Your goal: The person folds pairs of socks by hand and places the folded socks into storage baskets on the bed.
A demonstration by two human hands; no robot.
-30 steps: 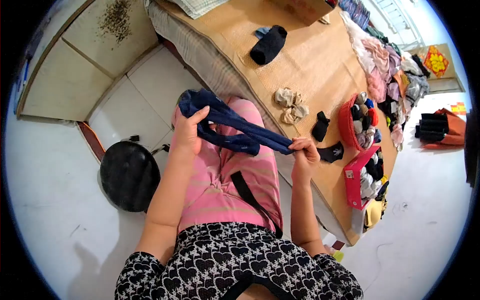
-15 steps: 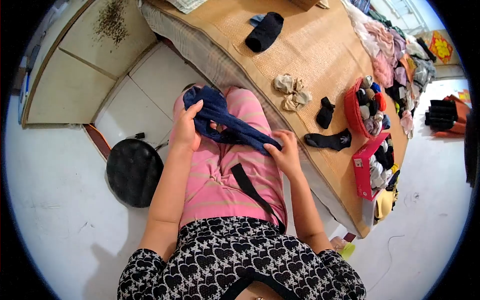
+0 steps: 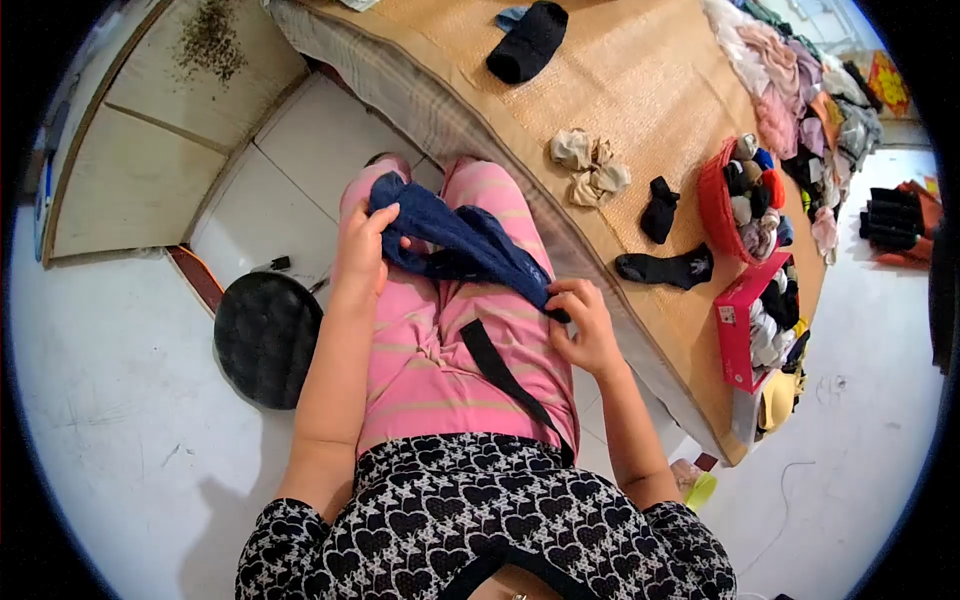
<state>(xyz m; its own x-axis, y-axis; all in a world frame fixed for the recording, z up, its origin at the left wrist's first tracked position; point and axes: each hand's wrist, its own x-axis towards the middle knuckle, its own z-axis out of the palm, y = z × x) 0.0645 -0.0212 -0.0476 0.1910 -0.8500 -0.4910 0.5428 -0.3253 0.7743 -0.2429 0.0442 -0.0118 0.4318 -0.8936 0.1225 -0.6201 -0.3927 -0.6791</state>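
Note:
Dark blue stockings [image 3: 455, 240] lie stretched between my hands over the pink striped trousers on my lap. My left hand [image 3: 365, 245] is closed on their upper left end, thumb on top. At the lower right, the fingers of my right hand [image 3: 580, 320] pinch the darker end of the same cloth. On the mat to the right are beige scrunchies [image 3: 590, 168], a small black knotted sock [image 3: 658, 210] and a flat black sock [image 3: 665, 267]. Farther up lies a rolled black sock [image 3: 528, 42] with a blue piece beside it.
A red basket [image 3: 715, 200] and a pink box [image 3: 737, 330], both with rolled socks, stand at the mat's right side. Clothes [image 3: 800, 100] are heaped behind them. A round black stool [image 3: 267, 340] stands on the floor at left, near a cabinet [image 3: 150, 150].
The stockings have gone from taut and narrow to looser and wider. My right hand has moved a little left and down to their darker end. The view has shifted slightly.

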